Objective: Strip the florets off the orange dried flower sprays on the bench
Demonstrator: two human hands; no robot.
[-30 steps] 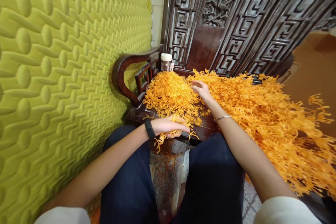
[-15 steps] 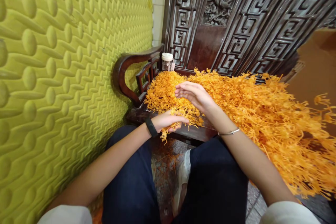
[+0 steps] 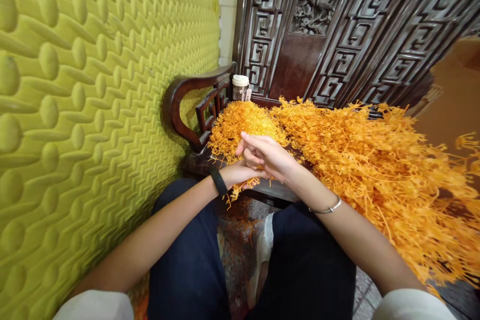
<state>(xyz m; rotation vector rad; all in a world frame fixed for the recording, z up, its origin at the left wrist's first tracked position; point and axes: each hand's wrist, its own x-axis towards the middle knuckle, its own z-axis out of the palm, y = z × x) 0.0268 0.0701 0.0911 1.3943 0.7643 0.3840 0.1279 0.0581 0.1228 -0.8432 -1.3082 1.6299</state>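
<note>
My left hand (image 3: 240,173), with a black band at the wrist, is closed around a few orange plastic sprigs (image 3: 234,192); their ends poke out below the fingers. Over it lies my right hand (image 3: 269,157), a silver bangle on its wrist. Its fingers are curled and meet the left hand's thumb side; whatever they may pinch is hidden. Just beyond both hands, a heap of short orange sprigs (image 3: 234,122) rests on the dark wooden bench seat (image 3: 197,164). A larger mass of long-stemmed orange sprigs (image 3: 390,175) spreads along the right.
A lidded cup (image 3: 240,91) stands at the back corner beside the curved armrest (image 3: 180,82). Carved wooden panels (image 3: 300,60) rise behind. The padded yellow-green wall (image 3: 93,110) runs close on the left. A brown cardboard box (image 3: 455,85) is at far right. Orange scraps lie on the floor (image 3: 240,240).
My right hand has come down and toward me from above the heap onto my left hand, its fingers curling. My left hand has stayed nearly in place, still holding the sprigs.
</note>
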